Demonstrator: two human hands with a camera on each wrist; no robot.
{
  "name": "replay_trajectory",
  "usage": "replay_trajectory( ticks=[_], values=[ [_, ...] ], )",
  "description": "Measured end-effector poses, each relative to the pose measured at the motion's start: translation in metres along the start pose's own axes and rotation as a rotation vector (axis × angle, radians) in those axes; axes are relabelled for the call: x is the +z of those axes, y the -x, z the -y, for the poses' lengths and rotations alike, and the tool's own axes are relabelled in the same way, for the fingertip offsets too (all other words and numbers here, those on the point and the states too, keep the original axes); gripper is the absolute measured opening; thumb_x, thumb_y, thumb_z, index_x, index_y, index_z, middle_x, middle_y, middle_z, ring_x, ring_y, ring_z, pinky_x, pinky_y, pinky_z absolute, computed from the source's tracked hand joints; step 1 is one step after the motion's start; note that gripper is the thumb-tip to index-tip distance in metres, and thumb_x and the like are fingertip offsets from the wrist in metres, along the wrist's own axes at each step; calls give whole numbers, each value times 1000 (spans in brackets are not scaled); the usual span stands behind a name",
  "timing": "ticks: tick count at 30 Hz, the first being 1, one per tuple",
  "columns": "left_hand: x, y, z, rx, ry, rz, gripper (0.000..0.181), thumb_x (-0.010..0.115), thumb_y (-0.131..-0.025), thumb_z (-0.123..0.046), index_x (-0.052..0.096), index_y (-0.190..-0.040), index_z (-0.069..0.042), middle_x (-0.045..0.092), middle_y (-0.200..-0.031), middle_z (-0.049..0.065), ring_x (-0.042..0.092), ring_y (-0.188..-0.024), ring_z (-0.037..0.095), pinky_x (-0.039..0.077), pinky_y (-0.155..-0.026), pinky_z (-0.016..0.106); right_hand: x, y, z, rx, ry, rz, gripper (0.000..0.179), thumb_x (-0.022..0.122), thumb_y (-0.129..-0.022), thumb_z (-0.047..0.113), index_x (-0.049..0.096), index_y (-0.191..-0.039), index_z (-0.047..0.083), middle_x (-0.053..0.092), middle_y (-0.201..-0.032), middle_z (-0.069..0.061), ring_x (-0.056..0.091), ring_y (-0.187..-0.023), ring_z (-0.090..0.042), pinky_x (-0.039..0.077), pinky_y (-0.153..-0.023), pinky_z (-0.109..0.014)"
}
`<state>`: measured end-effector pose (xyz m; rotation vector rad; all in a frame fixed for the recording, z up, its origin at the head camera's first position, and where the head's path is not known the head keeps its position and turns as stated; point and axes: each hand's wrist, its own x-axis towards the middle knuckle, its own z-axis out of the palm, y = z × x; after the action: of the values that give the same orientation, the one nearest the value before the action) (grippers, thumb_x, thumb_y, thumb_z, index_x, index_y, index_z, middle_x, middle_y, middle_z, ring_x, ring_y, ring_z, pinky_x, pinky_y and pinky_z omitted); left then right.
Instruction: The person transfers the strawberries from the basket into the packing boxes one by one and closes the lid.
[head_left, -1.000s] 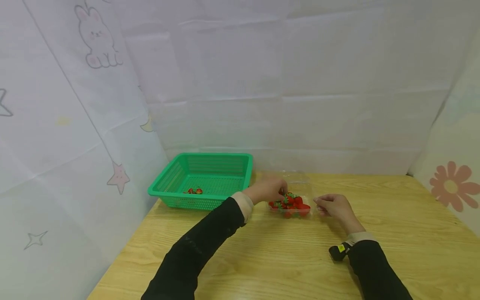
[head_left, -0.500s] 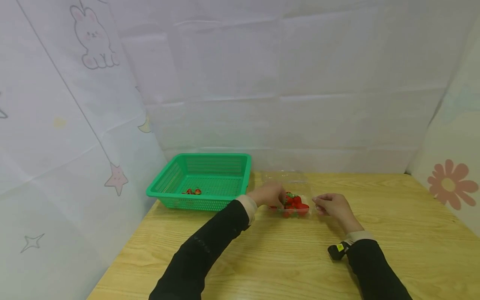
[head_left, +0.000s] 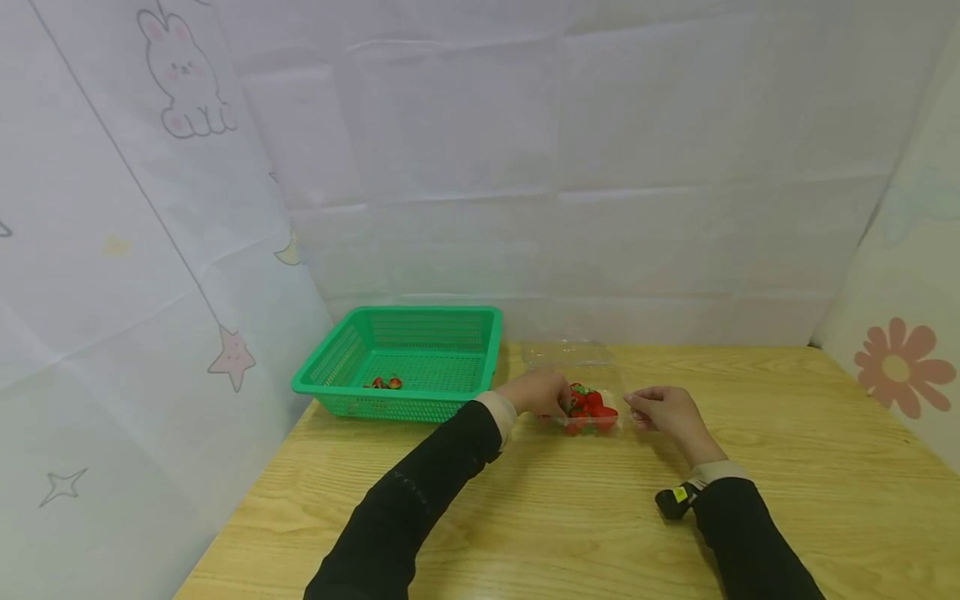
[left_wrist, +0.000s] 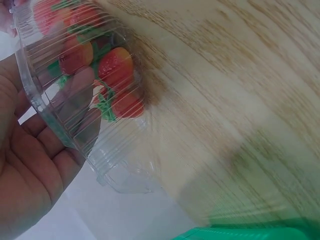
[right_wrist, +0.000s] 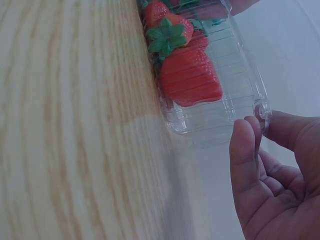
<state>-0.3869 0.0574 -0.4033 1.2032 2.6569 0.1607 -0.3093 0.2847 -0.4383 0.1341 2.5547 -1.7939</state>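
A clear plastic clamshell box point(head_left: 619, 379) stands on the table with its lid folded back. Several red strawberries point(head_left: 595, 408) with green leaf caps lie inside. My left hand point(head_left: 542, 392) reaches over the rim into the box's left side. Through the plastic in the left wrist view, its fingers are bent against a strawberry point(left_wrist: 75, 56) and appear to pinch it; the thumb side is partly hidden. At the right end of the box, my right hand point(head_left: 669, 414) pinches the rim between thumb and index finger, clearest in the right wrist view.
Left of the box stands a green plastic basket point(head_left: 491, 354), with a few small red fruits point(head_left: 387, 383) at its near left. Both stand on a wooden table point(head_left: 570, 517). A white printed sheet point(head_left: 465, 167) encloses the back and sides.
My left hand has sunk slightly lower into the box, covering some strawberries at its left. My right hand keeps its hold on the rim. The view has shifted slightly.
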Motion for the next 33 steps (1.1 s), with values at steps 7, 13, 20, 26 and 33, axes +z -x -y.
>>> replay_trajectory(
  ticks=[7, 13, 20, 26, 33],
  values=[
    [-1, 1, 0, 11, -4, -5, 16, 78, -82, -32, 72, -78, -18, 66, -62, -4, 58, -58, 5, 46, -61, 18, 0, 0, 0, -1, -5, -5, 43, 62, -98, 23, 57, -118, -15, 66, -97, -21, 67, -81, -24, 58, -70, -35],
    [0, 1, 3, 13, 14, -4, 19, 77, -83, -32, 69, -74, -18, 66, -63, -3, 57, -57, 7, 45, -60, 19, 0, -1, -1, -4, -13, -6, 42, 62, -98, 22, 57, -118, -14, 66, -96, -21, 67, -80, -24, 58, -70, -35],
    [-1, 2, 2, 27, 25, -7, 16, 76, -84, -29, 71, -78, -16, 65, -65, -4, 58, -58, 7, 46, -62, 19, 0, -1, -1, -3, -22, -2, 43, 61, -98, 22, 56, -119, -14, 66, -97, -20, 67, -80, -24, 58, -70, -35],
    [-2, 1, 3, 38, 13, 2, 10, 77, -86, -24, 73, -84, -15, 63, -62, -8, 58, -62, 6, 47, -65, 19, -1, -2, -2, -3, -21, 4, 44, 61, -98, 23, 55, -120, -15, 66, -98, -20, 67, -81, -23, 58, -71, -35],
    [-5, 4, 5, 44, 60, 4, 4, 76, -87, -16, 74, -88, -12, 62, -68, -8, 55, -61, 6, 44, -61, 19, -1, -2, -2, -10, -22, 12, 44, 61, -99, 22, 55, -121, -15, 66, -97, -19, 67, -79, -22, 58, -70, -35]
  ],
)
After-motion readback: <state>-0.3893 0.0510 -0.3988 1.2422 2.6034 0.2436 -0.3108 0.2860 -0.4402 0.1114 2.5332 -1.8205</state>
